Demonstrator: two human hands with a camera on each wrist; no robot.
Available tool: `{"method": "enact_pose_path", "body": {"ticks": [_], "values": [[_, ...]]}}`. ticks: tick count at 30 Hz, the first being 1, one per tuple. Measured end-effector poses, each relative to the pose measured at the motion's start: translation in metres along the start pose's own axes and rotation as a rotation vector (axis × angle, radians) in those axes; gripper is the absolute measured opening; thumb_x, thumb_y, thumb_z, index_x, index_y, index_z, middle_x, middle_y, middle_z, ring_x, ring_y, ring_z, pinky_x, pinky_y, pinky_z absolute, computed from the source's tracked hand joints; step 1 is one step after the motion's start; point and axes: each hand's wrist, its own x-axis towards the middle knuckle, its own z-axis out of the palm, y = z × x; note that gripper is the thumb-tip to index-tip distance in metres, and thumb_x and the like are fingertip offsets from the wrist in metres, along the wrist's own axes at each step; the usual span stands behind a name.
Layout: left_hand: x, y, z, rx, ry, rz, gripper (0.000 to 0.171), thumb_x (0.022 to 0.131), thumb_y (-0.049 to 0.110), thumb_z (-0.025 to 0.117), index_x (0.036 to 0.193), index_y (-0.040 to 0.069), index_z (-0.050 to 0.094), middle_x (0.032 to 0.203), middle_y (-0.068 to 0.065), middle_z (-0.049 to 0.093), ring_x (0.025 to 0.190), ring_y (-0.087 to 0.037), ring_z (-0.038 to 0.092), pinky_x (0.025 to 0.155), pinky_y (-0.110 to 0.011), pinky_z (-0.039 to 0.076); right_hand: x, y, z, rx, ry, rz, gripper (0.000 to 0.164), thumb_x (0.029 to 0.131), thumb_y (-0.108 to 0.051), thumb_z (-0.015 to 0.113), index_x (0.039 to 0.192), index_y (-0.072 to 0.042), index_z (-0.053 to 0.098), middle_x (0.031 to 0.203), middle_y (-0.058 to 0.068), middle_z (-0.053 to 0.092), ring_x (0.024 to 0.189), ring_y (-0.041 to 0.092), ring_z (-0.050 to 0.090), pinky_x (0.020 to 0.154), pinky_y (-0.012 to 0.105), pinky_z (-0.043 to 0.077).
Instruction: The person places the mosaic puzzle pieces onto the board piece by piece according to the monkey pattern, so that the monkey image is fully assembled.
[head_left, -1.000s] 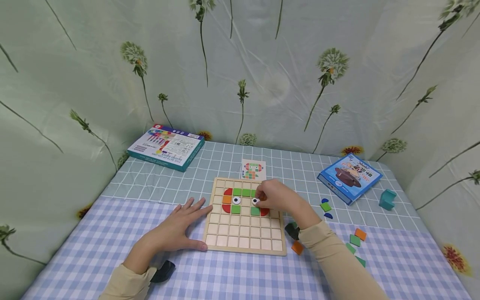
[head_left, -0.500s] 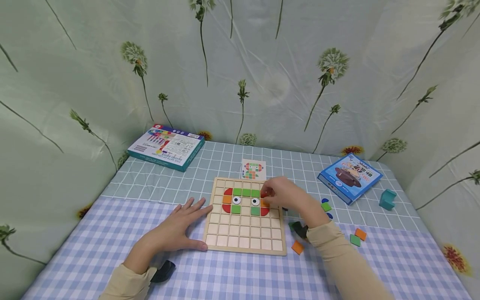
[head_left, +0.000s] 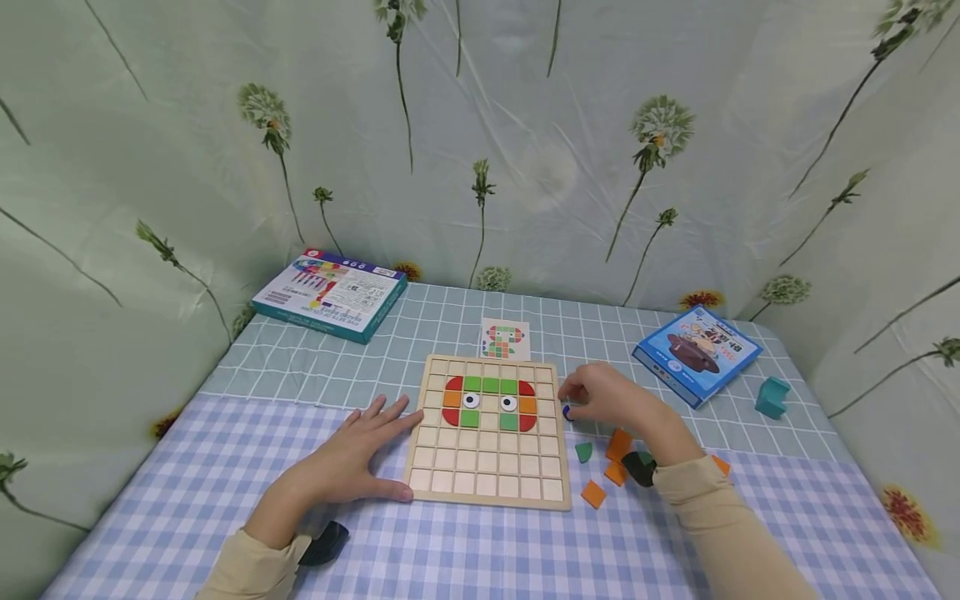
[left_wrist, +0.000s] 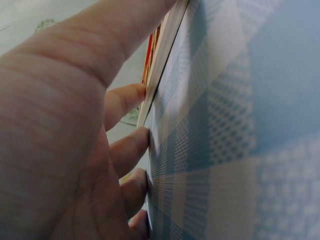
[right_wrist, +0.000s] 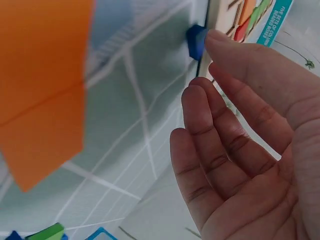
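Note:
A wooden grid board (head_left: pixel 487 460) lies in front of me, bearing red, green and orange pieces and two round eye pieces. My left hand (head_left: pixel 347 462) rests spread at its left edge, fingers straight and thumb at the lower left corner. In the left wrist view the fingertips (left_wrist: pixel 137 136) touch the cloth and the board's side. My right hand (head_left: pixel 611 398) is just right of the board, fingers loosely bent. By its thumb is a small dark blue piece (head_left: pixel 567 412) beside the board's right edge; in the right wrist view the thumb tip overlaps this blue piece (right_wrist: pixel 196 42).
A patterned picture card (head_left: pixel 506 337) lies behind the board. Loose orange pieces (head_left: pixel 593 494) and a green quarter piece (head_left: pixel 583 452) lie to the right. A blue box (head_left: pixel 697 354), a teal holder (head_left: pixel 772 397) and a white-and-teal box (head_left: pixel 330 293) stand farther back.
The right hand has let go of an eye piece, worked at the board's right-hand pieces, then moved right off the board to the blue piece. The left hand has not moved.

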Motion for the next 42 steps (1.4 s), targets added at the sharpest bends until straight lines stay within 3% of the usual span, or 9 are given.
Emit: {"method": "enact_pose_path", "body": {"ticks": [7,22,28,32,42], "values": [[-0.001,0.0,0.0,-0.002,0.001,-0.002,0.11,0.077,0.07,0.086,0.167,0.025,0.042,0.178,-0.015,0.029,0.164,-0.054,0.016,0.124,-0.081,0.015,-0.005,0.004,0.001,0.024,-0.01,0.016,0.025,0.092,-0.01,0.085,0.117,-0.009,0.081,0.107,0.002,0.077,0.094,0.015,0.066,0.095,0.039,0.064],[-0.002,0.001,-0.001,-0.004,0.0,-0.006,0.109,0.077,0.07,0.086,0.167,0.025,0.042,0.178,-0.015,0.029,0.164,-0.053,0.016,0.125,-0.08,0.015,-0.011,0.009,0.006,0.002,0.01,-0.036,0.02,0.092,-0.008,0.084,0.112,-0.007,0.08,0.105,0.004,0.075,0.091,0.015,0.064,0.091,0.037,0.064],[-0.001,0.001,-0.002,-0.003,-0.004,-0.008,0.109,0.077,0.07,0.086,0.167,0.025,0.042,0.178,-0.015,0.029,0.165,-0.053,0.016,0.126,-0.08,0.015,-0.01,0.009,0.006,0.016,0.023,-0.01,0.021,0.092,-0.009,0.084,0.112,-0.007,0.079,0.103,0.003,0.074,0.091,0.016,0.062,0.092,0.038,0.063],[0.0,0.0,-0.001,0.001,-0.008,-0.011,0.109,0.077,0.071,0.085,0.167,0.026,0.042,0.178,-0.014,0.029,0.165,-0.053,0.015,0.126,-0.079,0.015,-0.007,0.004,0.001,0.031,0.045,0.002,0.021,0.092,-0.011,0.083,0.112,-0.006,0.078,0.102,0.003,0.073,0.091,0.018,0.062,0.093,0.04,0.062],[-0.001,0.0,-0.001,-0.007,-0.01,-0.013,0.109,0.078,0.07,0.085,0.167,0.026,0.042,0.178,-0.014,0.028,0.165,-0.052,0.014,0.127,-0.079,0.014,0.015,-0.033,-0.003,-0.027,0.075,-0.103,0.016,0.091,-0.013,0.081,0.106,-0.007,0.078,0.097,0.004,0.072,0.089,0.017,0.062,0.085,0.034,0.061]]}}
